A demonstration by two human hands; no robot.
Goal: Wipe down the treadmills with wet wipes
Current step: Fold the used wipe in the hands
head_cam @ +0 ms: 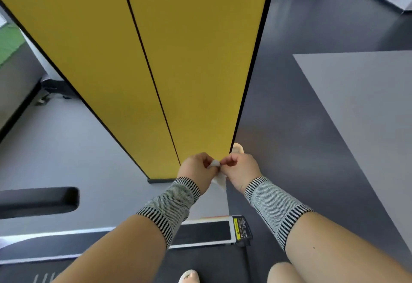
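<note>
Both hands — left hand [197, 169]; right hand [239, 169] — pinch crumpled white wipe [219, 179].

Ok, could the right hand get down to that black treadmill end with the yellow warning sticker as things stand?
Probably, but not freely: the right hand and left hand both pinch the white wet wipe. Nothing lies between it and the black treadmill end with the yellow warning sticker below.

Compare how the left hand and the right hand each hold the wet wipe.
The left hand grips the upper, bunched end of the wet wipe, while the right hand pinches it at the fingertips. The left hand sits in front of the yellow panel; the right hand sits over the dark floor. Both wrists wear striped knit bands.
</note>
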